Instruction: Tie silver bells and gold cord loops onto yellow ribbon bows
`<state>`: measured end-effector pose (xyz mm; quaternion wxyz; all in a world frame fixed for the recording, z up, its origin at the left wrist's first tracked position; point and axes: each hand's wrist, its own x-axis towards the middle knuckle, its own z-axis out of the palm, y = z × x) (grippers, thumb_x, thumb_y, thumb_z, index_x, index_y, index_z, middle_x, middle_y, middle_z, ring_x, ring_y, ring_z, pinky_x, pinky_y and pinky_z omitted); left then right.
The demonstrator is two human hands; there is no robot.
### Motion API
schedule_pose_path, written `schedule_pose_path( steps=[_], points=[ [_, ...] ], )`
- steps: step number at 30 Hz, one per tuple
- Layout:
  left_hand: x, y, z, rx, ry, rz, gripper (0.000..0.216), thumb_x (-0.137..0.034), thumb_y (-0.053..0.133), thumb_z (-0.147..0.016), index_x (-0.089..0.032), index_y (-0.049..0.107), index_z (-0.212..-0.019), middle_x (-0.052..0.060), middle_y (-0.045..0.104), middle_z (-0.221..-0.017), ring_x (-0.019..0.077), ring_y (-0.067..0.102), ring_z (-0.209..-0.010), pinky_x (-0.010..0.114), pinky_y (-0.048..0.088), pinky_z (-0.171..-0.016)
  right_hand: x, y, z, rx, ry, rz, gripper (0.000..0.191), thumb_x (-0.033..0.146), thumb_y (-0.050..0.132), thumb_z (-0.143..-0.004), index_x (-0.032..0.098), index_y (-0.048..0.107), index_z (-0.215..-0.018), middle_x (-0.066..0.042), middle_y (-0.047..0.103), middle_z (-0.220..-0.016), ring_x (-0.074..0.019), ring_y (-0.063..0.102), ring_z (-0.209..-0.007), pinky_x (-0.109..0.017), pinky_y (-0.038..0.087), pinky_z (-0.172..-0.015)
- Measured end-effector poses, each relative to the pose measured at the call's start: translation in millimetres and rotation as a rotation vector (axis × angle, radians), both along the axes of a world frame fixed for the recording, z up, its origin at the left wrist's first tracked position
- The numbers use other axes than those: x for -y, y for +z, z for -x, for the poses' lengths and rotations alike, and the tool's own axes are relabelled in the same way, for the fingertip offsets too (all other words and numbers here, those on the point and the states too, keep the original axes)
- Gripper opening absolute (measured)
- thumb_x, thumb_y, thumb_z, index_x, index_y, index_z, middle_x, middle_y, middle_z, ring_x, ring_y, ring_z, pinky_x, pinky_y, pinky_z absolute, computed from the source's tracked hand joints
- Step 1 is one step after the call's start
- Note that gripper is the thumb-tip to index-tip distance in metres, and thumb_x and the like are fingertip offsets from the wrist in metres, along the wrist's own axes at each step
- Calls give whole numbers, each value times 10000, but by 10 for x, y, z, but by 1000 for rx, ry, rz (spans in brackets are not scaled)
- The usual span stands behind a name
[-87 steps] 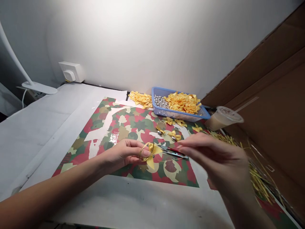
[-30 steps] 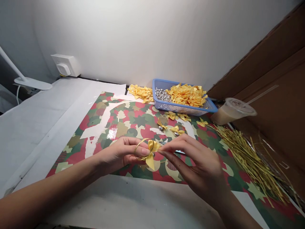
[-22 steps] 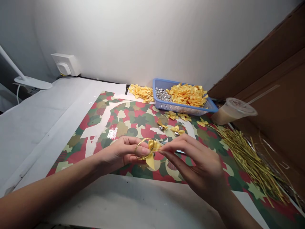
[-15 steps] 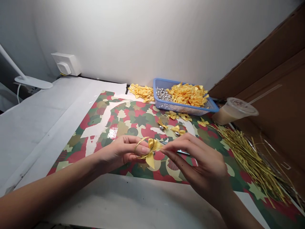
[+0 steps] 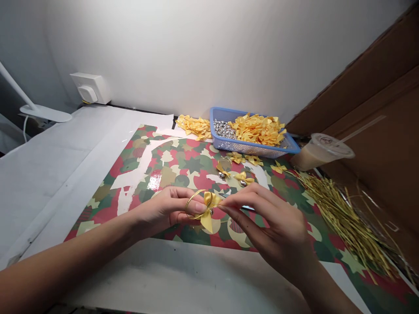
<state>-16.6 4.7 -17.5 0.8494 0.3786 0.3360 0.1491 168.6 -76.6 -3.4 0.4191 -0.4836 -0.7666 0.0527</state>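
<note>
My left hand [image 5: 178, 205] pinches a thin gold ring [image 5: 189, 201] between thumb and fingers, above the patterned sheet. A yellow ribbon bow [image 5: 207, 221] sits at the ring's right side, with a small silver bell [image 5: 211, 212] partly hidden against it. My right hand [image 5: 278, 218] is closed, its thumb and index fingertip pinching the right-hand tip of the bow. Whether a thin tie is also between those fingertips cannot be made out. Just beyond the hands lie a bow with a bell [image 5: 244, 179] and a ring with a bow and bell [image 5: 223, 169].
A blue basket [image 5: 214, 114] holds silver bells and yellow bows; more bows [image 5: 194, 126] are heaped at its left. Gold-green strands [image 5: 347, 222] lie at the right, near a lidded drink cup [image 5: 327, 150] with a straw. A cardboard box [image 5: 386, 117] borders the right side.
My right fingertips have shifted slightly left, closer to the bow's middle. The bow and ring have barely moved in my left hand.
</note>
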Motion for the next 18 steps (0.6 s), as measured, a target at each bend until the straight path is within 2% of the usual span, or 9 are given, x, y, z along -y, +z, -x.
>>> schedule_pose_path(
  steps=[12,18],
  points=[
    [8,24,-5,11,-26,-25,268,-275,810,-543,-158,586,-455,-51,493,-538,84,483,-572,229,439,-612,-9,3,15,-3,5,-24,131,71,582,-843,198,617,-832,-10,600,-692,-127,574,-627,-237,484,-566],
    [2,10,4,15,-29,-30,236,-278,798,-554,-161,605,-487,-40,515,-570,105,501,-615,266,445,-671,-5,5,13,-4,7,-27,151,59,583,-836,207,615,-836,-7,600,-688,-128,576,-617,-242,486,-562]
  ],
)
